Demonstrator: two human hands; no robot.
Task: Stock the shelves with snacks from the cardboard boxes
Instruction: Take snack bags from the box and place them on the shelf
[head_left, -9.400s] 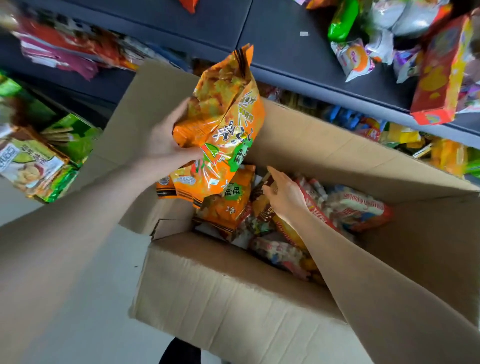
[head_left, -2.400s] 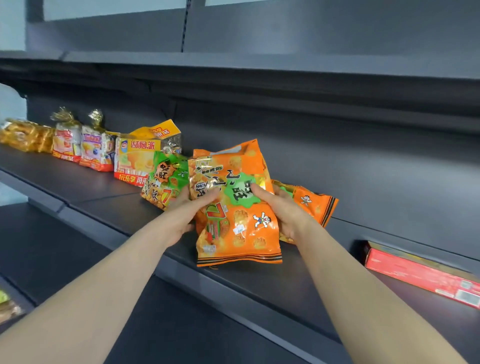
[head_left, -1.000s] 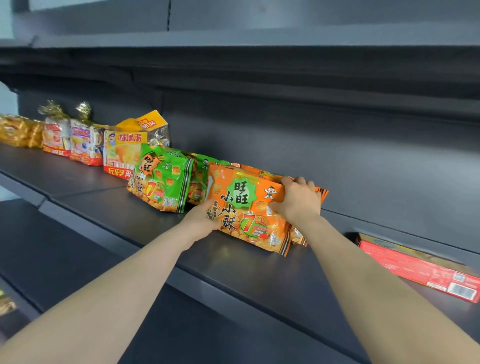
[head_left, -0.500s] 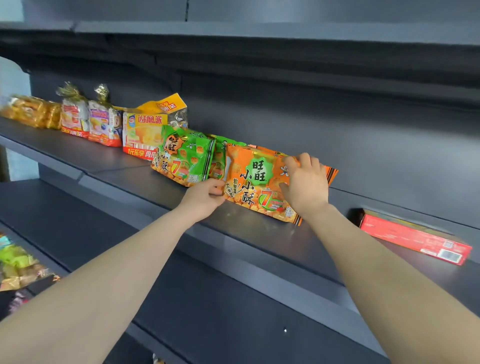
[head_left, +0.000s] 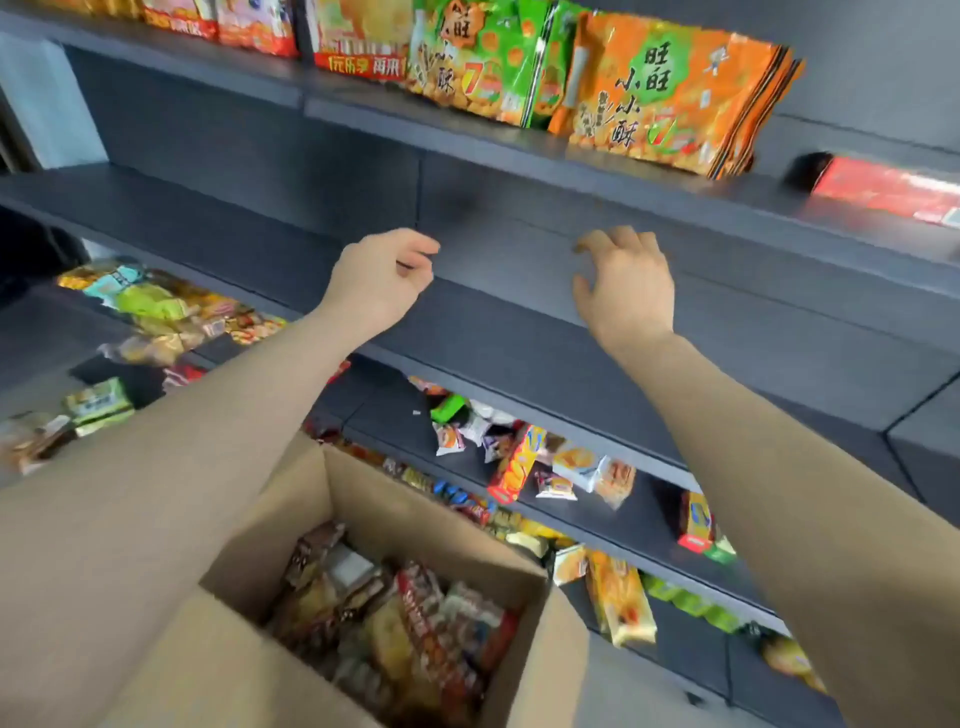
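Note:
The orange snack bags (head_left: 670, 93) stand upright on the upper dark shelf (head_left: 519, 150), right of the green snack bags (head_left: 478, 57). Well below them, my left hand (head_left: 382, 280) and my right hand (head_left: 626, 288) hover in front of the bare middle shelf (head_left: 519, 270). Both hold nothing; the left fingers are loosely curled, the right fingers spread. An open cardboard box (head_left: 363, 499) sits at the bottom centre with several mixed snack packets (head_left: 400, 629) inside.
A red box (head_left: 883, 189) lies on the upper shelf at right. More bags and a yellow pack (head_left: 358, 36) line that shelf to the left. Lower shelves hold scattered small snacks (head_left: 530, 457) and bags (head_left: 171, 312) at left.
Both hands let go of the orange bags and dropped away from the upper shelf. The view tilted down, bringing the cardboard box and lower shelves into sight.

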